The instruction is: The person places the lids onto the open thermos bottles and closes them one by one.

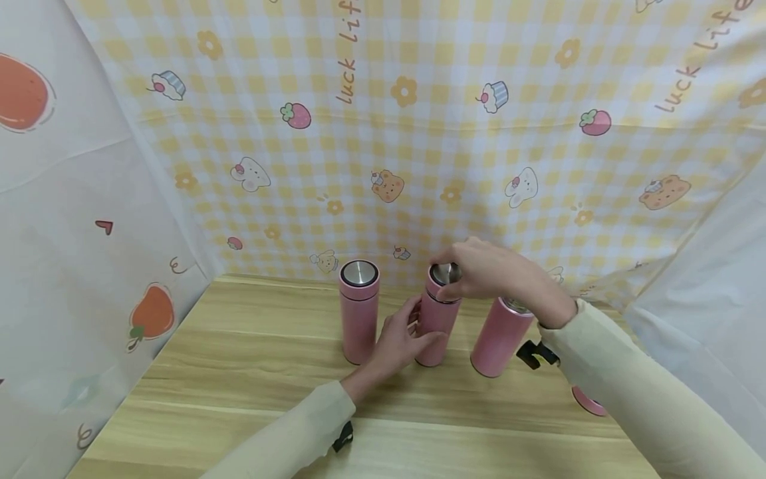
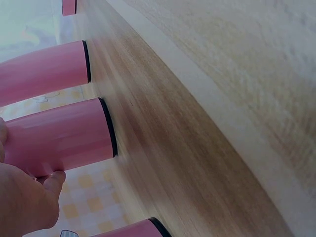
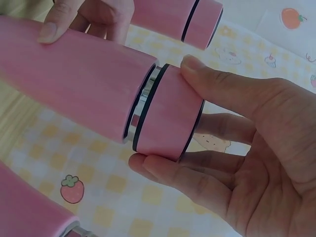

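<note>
A pink thermos bottle point(image 1: 433, 332) stands upright in the middle of the head view. My left hand point(image 1: 399, 338) grips its body from the left, thumb in front. My right hand point(image 1: 479, 268) pinches the pink lid point(image 3: 170, 112) at the top between thumb and fingers. In the right wrist view, a narrow gap with shiny metal neck point(image 3: 143, 98) shows between lid and body. To the left stands a second thermos point(image 1: 359, 326) with its silver-topped lid on. A third thermos point(image 1: 501, 339), with no lid on it, is on the right below my right wrist.
Another pink object point(image 1: 589, 401) is mostly hidden behind the right sleeve. The bottles stand on a wood-grain table point(image 1: 251, 372). Close behind them hangs a yellow checked cloth point(image 1: 335, 153), with white cloth point(image 1: 78, 219) at the left side.
</note>
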Tool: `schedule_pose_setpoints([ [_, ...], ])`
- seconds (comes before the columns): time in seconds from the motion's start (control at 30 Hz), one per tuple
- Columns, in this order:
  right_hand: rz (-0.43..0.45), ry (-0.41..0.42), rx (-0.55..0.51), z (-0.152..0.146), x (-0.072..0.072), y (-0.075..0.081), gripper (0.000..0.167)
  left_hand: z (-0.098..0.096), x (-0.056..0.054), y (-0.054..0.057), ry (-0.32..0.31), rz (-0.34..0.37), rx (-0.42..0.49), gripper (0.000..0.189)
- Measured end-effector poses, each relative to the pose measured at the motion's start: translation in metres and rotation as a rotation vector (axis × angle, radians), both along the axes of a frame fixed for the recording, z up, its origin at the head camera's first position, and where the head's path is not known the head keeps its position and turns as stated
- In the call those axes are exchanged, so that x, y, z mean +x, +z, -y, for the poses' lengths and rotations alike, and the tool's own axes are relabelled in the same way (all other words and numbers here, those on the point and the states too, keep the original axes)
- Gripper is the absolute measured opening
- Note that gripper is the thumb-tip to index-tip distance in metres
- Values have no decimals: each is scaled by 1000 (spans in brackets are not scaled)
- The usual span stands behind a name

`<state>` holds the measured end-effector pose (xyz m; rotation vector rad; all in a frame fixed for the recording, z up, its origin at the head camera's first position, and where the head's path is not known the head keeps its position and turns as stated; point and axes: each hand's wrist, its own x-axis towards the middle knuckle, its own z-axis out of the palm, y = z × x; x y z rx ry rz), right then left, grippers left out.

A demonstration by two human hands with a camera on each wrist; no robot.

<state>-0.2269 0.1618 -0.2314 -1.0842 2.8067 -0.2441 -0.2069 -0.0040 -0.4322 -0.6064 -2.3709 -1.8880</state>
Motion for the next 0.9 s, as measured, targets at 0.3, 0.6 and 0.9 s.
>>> schedule_pose_setpoints([
  [0.3, -8, -44, 0, 5, 4, 1, 43, 0, 1, 0, 1, 4, -6, 64],
  [0.6, 10, -54, -13, 6, 4, 1, 42, 0, 0, 0, -3, -18, 0, 62],
  [0.9, -2, 147, -55, -13, -2, -2, 64, 0, -2, -1, -9, -32, 8, 64],
])
